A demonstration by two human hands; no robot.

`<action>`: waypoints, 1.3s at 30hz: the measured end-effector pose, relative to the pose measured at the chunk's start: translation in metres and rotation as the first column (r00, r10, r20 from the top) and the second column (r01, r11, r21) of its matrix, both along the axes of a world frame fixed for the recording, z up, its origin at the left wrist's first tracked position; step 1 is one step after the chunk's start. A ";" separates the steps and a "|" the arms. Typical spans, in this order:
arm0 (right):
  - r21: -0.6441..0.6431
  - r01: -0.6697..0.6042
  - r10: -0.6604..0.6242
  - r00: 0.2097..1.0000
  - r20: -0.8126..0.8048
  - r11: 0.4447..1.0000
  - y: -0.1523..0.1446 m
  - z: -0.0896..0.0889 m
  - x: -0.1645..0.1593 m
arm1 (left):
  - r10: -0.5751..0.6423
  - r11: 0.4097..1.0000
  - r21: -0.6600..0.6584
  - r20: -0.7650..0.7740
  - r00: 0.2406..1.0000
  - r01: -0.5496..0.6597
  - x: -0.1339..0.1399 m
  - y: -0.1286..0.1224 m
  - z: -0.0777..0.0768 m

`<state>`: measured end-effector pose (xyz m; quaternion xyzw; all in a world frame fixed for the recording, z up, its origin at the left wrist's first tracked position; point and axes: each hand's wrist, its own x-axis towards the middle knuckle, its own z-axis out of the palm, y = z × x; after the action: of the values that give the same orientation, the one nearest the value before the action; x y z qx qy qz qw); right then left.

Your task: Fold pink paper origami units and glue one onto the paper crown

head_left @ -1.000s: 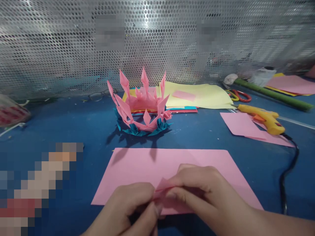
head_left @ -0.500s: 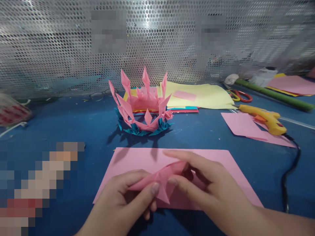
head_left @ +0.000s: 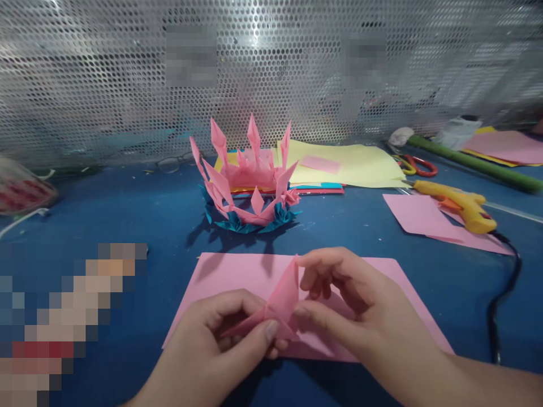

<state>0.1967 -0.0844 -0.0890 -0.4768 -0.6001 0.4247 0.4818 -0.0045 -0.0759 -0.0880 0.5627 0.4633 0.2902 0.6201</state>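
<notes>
A small folded piece of pink paper [head_left: 283, 299] is in front of me, one pointed flap standing up and another pointing to the lower left. My left hand [head_left: 237, 333] is closed on its lower part, thumb in front and fingers behind. My right hand [head_left: 348, 305] is curled at its right side, with the index fingertip at the top point and the thumb by the right edge. Beneath both hands lies a large pink sheet [head_left: 237, 271]. Behind it stands a pink folded-paper crown [head_left: 257, 200] with blue paper leaves [head_left: 237, 223] around its base.
To the right, a yellow glue gun [head_left: 462, 206] rests on pink paper pieces [head_left: 413, 212], its black cord [head_left: 494, 316] running forward. Yellow sheets [head_left: 356, 161], red-handled scissors [head_left: 422, 165] and a green stick [head_left: 475, 161] lie behind. A perforated metal screen [head_left: 271, 68] backs the blue table [head_left: 106, 209].
The paper's right flap has swung from lying sideways to pointing upward. My right index finger has curled onto its tip. My left hand keeps its hold.
</notes>
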 end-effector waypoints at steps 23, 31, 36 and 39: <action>0.288 -0.186 0.143 0.976 0.163 0.939 0.000 0.003 0.005 | 0.051 0.995 -0.091 0.139 0.989 -0.039 -0.001 -0.003 -0.004; 0.138 -0.301 0.273 0.943 0.189 0.944 0.002 0.002 0.008 | 0.108 0.975 -0.211 0.200 0.974 -0.065 0.003 0.001 0.001; 0.198 -0.392 0.339 0.905 0.257 0.898 0.001 0.005 0.010 | 0.142 0.962 -0.252 0.127 0.982 -0.106 0.003 -0.001 0.004; 0.311 -0.431 0.330 0.885 0.329 0.847 0.002 0.004 0.010 | 0.187 0.961 -0.226 0.097 0.977 -0.162 0.003 -0.004 0.004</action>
<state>0.2066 -0.0827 -0.0845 -0.2981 -0.8116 0.3227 0.3852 -0.0015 -0.0795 -0.0836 0.4307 0.5027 0.3243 0.6758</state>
